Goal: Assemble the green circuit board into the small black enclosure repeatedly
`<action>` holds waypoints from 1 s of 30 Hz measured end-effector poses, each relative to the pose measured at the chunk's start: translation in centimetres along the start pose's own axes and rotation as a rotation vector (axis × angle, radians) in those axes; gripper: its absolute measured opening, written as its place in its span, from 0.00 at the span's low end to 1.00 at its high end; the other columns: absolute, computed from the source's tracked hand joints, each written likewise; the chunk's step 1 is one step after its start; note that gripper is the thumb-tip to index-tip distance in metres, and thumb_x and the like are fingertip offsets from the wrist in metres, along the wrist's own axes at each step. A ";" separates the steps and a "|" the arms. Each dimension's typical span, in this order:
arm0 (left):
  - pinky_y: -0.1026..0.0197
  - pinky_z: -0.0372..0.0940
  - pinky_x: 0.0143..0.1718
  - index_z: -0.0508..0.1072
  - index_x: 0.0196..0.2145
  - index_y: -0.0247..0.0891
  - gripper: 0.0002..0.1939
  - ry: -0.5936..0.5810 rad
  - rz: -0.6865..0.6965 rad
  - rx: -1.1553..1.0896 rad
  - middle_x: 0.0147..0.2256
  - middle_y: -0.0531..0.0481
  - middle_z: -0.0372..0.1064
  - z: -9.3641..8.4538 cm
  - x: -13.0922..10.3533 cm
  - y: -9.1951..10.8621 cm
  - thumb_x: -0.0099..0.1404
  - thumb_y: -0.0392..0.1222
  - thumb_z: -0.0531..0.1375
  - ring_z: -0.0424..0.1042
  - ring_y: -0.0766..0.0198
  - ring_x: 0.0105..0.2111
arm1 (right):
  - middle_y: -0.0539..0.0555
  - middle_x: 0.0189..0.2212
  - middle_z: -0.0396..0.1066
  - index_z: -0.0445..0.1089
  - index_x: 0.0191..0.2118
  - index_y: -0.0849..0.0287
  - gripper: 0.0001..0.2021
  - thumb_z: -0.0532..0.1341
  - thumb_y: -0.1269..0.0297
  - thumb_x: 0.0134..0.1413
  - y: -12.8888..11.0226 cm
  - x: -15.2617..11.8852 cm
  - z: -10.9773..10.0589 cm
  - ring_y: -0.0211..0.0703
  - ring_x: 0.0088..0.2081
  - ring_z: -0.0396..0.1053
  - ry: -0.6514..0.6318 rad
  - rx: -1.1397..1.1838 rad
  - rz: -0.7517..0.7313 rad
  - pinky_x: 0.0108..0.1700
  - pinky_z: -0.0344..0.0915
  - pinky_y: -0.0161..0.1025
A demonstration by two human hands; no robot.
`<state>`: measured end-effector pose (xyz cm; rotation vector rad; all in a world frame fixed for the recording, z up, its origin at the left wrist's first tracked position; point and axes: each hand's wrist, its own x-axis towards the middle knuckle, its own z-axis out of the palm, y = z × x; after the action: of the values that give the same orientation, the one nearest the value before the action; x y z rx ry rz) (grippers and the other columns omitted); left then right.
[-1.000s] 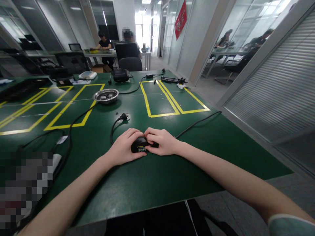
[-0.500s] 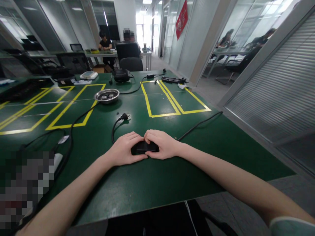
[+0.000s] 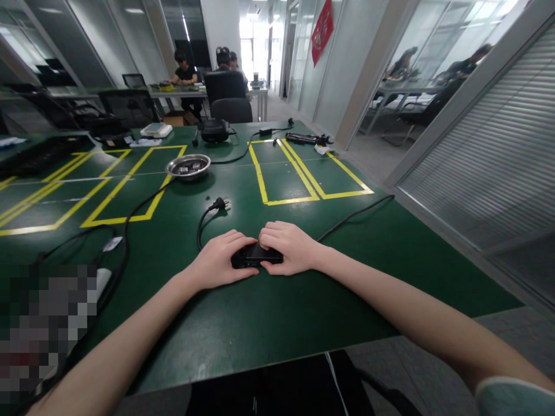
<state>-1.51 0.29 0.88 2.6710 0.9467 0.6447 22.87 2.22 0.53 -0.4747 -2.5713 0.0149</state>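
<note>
A small black box-shaped device (image 3: 255,254) is held between my two hands near the front of the green table (image 3: 208,335). My left hand (image 3: 221,260) grips its left end, thumb along the near side. Around the right end curl the fingers of my right hand (image 3: 290,248), its fingertips on the top face. A black cord with a plug (image 3: 219,203) comes out beyond my left hand and curves up on the table. Another black cable (image 3: 355,215) runs off to the right from behind my right hand.
A metal bowl (image 3: 188,167) with small metal parts stands beyond the hands to the left. Yellow tape outlines (image 3: 290,201) mark the tabletop. Farther back lie a black case (image 3: 214,130) and a black tripod-like object (image 3: 307,139). People sit at a far table.
My right hand has shifted slightly up and to the right at the device, and more of the device's top and near edge shows. My left hand has barely moved.
</note>
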 end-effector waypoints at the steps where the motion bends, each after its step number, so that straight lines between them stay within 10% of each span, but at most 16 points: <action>1: 0.55 0.70 0.40 0.75 0.50 0.38 0.21 0.000 -0.002 0.000 0.41 0.45 0.76 0.0 0.0 0.0 0.63 0.49 0.69 0.75 0.54 0.40 | 0.56 0.34 0.71 0.62 0.36 0.56 0.07 0.59 0.59 0.62 0.1 0.0 0.0 0.46 0.36 0.64 -0.007 0.007 -0.005 0.39 0.60 0.42; 30: 0.56 0.68 0.38 0.74 0.41 0.37 0.13 -0.067 0.057 0.124 0.38 0.46 0.74 -0.7 0.3 0.2 0.66 0.50 0.66 0.74 0.55 0.38 | 0.53 0.38 0.71 0.68 0.41 0.57 0.12 0.69 0.59 0.60 0.1 -0.1 -0.1 0.44 0.40 0.68 -0.071 0.398 0.184 0.43 0.65 0.39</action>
<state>-1.52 0.40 1.63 2.8180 0.9243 0.5203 23.02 2.29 0.60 -0.5590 -2.4942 0.6053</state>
